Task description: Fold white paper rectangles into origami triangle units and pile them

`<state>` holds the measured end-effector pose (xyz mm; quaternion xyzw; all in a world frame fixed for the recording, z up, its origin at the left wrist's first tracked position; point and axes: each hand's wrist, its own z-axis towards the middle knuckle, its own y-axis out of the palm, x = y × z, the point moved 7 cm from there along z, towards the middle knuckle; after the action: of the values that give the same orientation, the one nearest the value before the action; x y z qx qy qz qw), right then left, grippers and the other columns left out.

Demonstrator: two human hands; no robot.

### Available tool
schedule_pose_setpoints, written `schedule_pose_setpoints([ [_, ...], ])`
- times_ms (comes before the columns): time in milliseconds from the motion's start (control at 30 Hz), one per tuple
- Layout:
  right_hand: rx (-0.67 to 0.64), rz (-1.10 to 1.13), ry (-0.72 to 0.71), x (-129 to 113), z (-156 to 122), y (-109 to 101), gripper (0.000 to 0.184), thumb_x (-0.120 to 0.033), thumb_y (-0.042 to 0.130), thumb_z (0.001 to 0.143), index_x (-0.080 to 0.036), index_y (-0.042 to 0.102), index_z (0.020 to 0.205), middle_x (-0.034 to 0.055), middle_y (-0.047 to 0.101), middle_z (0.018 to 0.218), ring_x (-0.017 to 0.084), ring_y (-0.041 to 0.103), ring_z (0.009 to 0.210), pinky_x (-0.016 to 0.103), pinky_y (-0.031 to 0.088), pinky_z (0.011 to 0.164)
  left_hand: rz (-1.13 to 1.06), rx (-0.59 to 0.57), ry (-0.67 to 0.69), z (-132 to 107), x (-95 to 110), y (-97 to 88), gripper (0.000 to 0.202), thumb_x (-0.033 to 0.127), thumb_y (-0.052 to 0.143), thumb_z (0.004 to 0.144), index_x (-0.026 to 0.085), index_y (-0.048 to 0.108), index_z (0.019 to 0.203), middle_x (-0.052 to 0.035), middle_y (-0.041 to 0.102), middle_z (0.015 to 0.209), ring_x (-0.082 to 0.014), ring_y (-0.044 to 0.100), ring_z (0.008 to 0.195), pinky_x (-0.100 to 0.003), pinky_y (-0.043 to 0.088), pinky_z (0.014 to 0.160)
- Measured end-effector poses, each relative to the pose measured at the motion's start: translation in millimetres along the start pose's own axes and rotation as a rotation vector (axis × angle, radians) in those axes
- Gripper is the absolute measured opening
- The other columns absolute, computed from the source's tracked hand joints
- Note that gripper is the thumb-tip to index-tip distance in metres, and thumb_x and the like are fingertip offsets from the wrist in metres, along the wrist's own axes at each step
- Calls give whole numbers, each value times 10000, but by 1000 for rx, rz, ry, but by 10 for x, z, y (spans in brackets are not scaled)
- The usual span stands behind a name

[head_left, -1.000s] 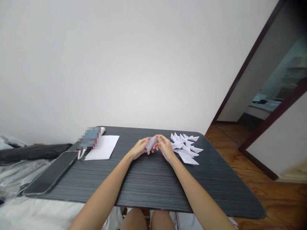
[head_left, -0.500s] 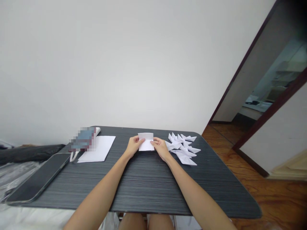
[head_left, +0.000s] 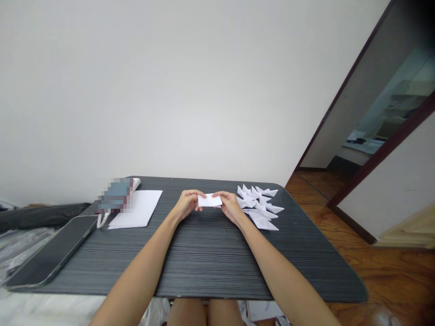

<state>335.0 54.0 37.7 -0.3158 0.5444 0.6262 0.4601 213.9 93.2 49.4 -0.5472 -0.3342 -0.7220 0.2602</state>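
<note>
A small white sheet of paper [head_left: 210, 200], folded into a narrow strip, is held up over the dark table. My left hand [head_left: 189, 202] pinches its left end, thumb on the near face and fingers behind. At the other end my right hand [head_left: 228, 203] grips it the same way. Just right of that hand lies a cluster of several folded white paper boats [head_left: 261, 206] with pointed tips, overlapping one another.
The dark wood-grain table [head_left: 210, 267] stands against a white wall [head_left: 210, 90]. On the left are a stack of white paper [head_left: 144, 210], a blurred-out blue and red object [head_left: 117, 194] with a white strap, and a phone-shaped black slab [head_left: 54, 251]. A doorway opens at right.
The paper has gone from a squarish sheet to a narrower strip, its height about halved. Both hands have shifted slightly, thumbs now along its upper edge. The view has tilted a little.
</note>
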Motion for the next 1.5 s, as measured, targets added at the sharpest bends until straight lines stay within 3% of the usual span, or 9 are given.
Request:
schedule_pose_setpoints([
  [133,16,-114,-43,-16,34,-66,104,-196,551,623,-160,643,657,10,604,628,108,525,550,223,407,496,51,-5,-30,8,-39,33,229,276,540,667,73,599,756,-45,578,522,-139,549,439,-230,395,407],
  [200,4,-113,-61,-50,35,-59,200,-259,525,671,-166,628,816,12,596,654,107,528,537,222,398,473,127,43,10,15,-30,43,331,297,582,655,87,571,910,-40,601,601,-129,556,459,-237,427,441],
  [300,-7,-102,-92,-128,21,-15,402,-317,506,711,-210,461,1095,-7,574,688,88,525,469,193,351,393,219,231,125,9,22,-17,454,327,592,651,117,519,1046,-65,620,795,-135,579,557,-247,460,502],
  [400,21,-171,-128,-191,14,15,464,-294,551,685,-236,369,1108,-40,542,673,54,467,346,161,249,301,345,420,202,-26,44,-93,367,353,598,637,98,590,900,-84,618,848,-165,582,673,-236,462,530],
  [633,167,-234,-258,-316,13,-83,247,-261,573,664,-206,422,852,-74,463,545,45,440,359,166,314,355,395,96,75,30,-182,124,319,362,586,649,91,628,813,-78,652,728,-185,598,659,-297,476,643],
  [867,169,-303,-192,-283,31,-110,202,-324,596,634,-146,544,715,-4,563,570,44,389,319,203,290,336,411,35,57,25,-172,180,341,349,577,661,83,628,866,-81,651,745,-196,592,704,-307,459,683],
  [1100,104,-292,-149,-225,28,-60,224,-348,610,619,-151,575,719,-29,541,445,88,450,340,237,377,401,498,248,247,-34,97,125,336,392,489,721,104,649,784,-38,627,696,-151,534,637,-232,417,590],
  [1367,32,-253,-88,-135,20,-43,263,-355,578,655,-123,589,777,-26,530,408,72,433,339,193,266,358,339,226,180,-17,62,69,383,452,482,709,103,587,592,-10,536,551,-115,476,556,-223,398,552],
  [1500,-1,-258,-64,-119,8,-12,285,-362,569,661,-107,589,788,-22,525,383,66,421,330,184,230,352,309,226,185,-30,88,80,340,429,502,704,104,583,643,-6,525,574,-107,472,558,-214,383,538],
])
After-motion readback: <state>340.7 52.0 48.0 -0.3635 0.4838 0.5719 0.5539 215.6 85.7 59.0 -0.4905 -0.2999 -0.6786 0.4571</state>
